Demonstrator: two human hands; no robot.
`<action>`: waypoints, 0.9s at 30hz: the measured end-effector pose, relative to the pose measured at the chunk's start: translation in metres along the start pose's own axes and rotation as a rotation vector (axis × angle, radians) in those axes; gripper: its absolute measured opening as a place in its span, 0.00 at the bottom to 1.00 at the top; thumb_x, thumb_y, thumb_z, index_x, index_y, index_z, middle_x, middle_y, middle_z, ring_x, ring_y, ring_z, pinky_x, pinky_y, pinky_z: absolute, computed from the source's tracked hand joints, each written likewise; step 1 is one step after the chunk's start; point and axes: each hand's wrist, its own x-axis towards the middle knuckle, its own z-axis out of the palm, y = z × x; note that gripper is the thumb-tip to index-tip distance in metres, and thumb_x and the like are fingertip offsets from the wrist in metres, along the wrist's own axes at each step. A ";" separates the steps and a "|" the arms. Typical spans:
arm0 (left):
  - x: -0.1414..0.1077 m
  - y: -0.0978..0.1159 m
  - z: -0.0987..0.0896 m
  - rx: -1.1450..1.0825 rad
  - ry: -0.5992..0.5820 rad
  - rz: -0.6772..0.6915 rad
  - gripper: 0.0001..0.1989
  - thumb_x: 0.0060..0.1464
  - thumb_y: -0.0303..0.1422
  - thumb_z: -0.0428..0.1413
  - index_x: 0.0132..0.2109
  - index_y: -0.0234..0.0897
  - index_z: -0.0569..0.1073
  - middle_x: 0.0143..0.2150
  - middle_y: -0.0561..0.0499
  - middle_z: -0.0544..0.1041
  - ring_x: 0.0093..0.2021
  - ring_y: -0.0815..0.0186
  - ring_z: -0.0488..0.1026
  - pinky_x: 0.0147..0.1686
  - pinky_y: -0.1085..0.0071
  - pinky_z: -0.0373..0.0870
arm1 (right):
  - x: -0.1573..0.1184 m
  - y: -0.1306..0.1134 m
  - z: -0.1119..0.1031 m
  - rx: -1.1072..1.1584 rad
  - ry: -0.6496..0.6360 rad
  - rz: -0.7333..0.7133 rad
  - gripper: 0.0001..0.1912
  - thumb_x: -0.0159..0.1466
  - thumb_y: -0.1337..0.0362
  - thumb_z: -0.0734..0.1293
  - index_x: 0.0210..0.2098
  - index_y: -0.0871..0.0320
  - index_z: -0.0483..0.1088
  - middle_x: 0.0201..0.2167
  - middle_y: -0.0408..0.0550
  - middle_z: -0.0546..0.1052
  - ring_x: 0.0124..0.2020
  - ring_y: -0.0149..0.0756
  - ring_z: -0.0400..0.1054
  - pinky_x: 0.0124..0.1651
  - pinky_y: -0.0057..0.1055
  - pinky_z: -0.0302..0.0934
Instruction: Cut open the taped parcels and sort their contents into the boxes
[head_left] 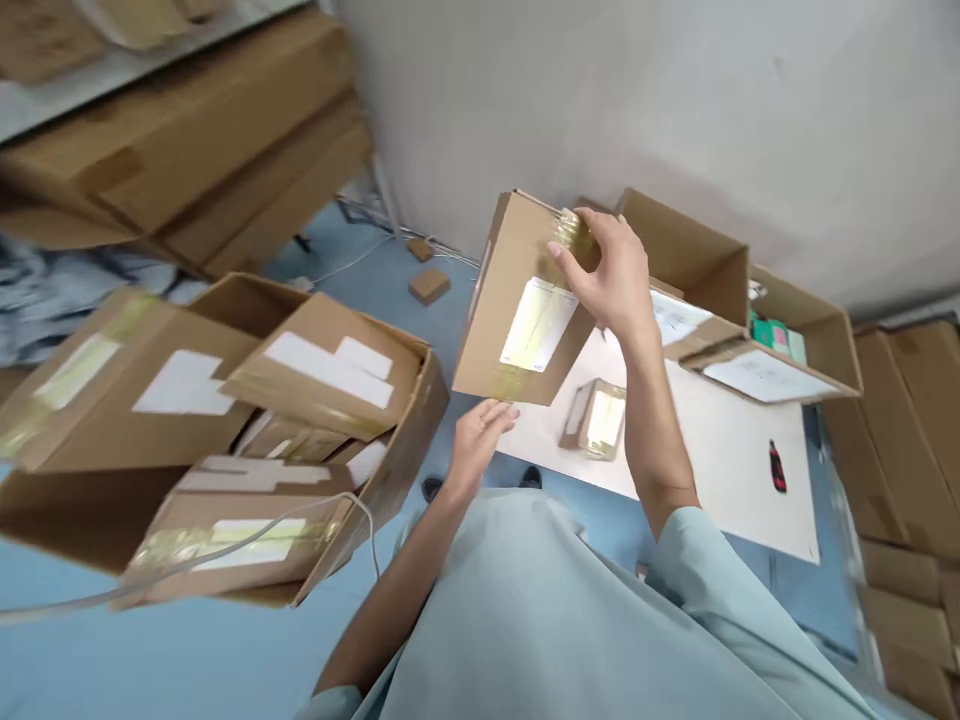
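Note:
Between my two hands a taped cardboard box (491,300) is held up and tilted above the left end of the white table. A white label and clear yellowish tape show on its face. My right hand (611,270) grips its upper right edge, thumb on the face. Below, my left hand (480,440) supports the bottom edge with its fingers. On the white table (720,460) beneath, a smaller taped cardboard box (596,420) with a label sits near my right forearm.
Left of me, a large open carton (420,430) holds several labelled boxes, with a grey cable (247,545) across it. Open bins (690,250) line the table's back edge beside the wall. A red and black tool (777,468) lies at right. Small cardboard pieces (430,285) lie on the floor.

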 end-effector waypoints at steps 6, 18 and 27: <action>-0.007 -0.071 0.160 -0.147 -0.437 -0.526 0.14 0.53 0.36 0.74 0.44 0.36 0.83 0.67 0.35 0.84 0.67 0.43 0.82 0.73 0.49 0.72 | -0.116 0.135 -0.113 -0.188 -0.017 0.256 0.29 0.79 0.39 0.64 0.66 0.52 0.76 0.60 0.57 0.84 0.64 0.59 0.77 0.80 0.70 0.57; -0.033 -0.166 0.282 0.020 -0.526 -1.063 0.13 0.55 0.33 0.72 0.47 0.35 0.84 0.75 0.36 0.77 0.71 0.46 0.80 0.75 0.58 0.73 | -0.301 0.304 -0.119 -0.136 -0.455 0.853 0.22 0.74 0.54 0.69 0.61 0.58 0.81 0.57 0.60 0.87 0.59 0.58 0.80 0.63 0.46 0.70; -0.006 -0.171 0.273 0.057 -0.517 -1.007 0.15 0.56 0.37 0.74 0.47 0.37 0.84 0.74 0.35 0.77 0.69 0.44 0.81 0.75 0.55 0.73 | -0.294 0.299 -0.039 -0.015 -0.480 0.852 0.24 0.74 0.63 0.69 0.66 0.62 0.78 0.73 0.66 0.76 0.76 0.58 0.69 0.78 0.53 0.63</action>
